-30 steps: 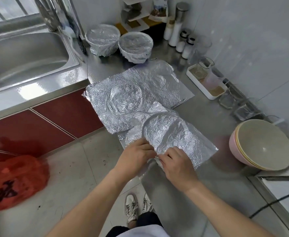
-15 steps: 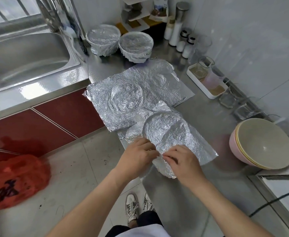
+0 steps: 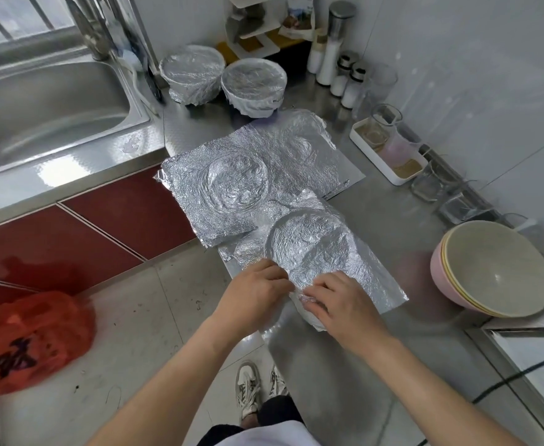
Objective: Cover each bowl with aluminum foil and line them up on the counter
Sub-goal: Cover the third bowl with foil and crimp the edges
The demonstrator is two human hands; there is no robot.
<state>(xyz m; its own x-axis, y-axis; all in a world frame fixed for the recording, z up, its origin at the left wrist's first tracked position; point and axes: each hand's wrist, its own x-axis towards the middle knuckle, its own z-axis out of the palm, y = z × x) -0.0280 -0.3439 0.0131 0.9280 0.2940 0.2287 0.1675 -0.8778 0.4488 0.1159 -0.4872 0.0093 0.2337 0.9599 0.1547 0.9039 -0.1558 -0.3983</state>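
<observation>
A bowl under a crinkled foil sheet (image 3: 312, 249) sits at the counter's near edge. My left hand (image 3: 254, 289) pinches the foil at the bowl's near-left rim. My right hand (image 3: 341, 300) grips the foil folded down over the near rim. Beyond it lies a loose foil sheet (image 3: 232, 185) bearing a round bowl imprint, overlapping another sheet (image 3: 299, 146). Two foil-covered bowls (image 3: 192, 72) (image 3: 254, 85) stand side by side at the back of the counter. A stack of uncovered bowls (image 3: 492, 268), pink outside, rests at the right.
A steel sink (image 3: 39, 104) fills the left. Salt shakers (image 3: 349, 80), a white tray (image 3: 389, 149) of glass jars and small glass dishes (image 3: 457, 201) line the right wall. An orange plastic bag (image 3: 29, 339) lies on the floor. A black cable (image 3: 518, 378) crosses the lower right.
My right hand has slid along the near rim, pressing the foil edge down over the bowl's side. My left hand stays at the near-left rim.
</observation>
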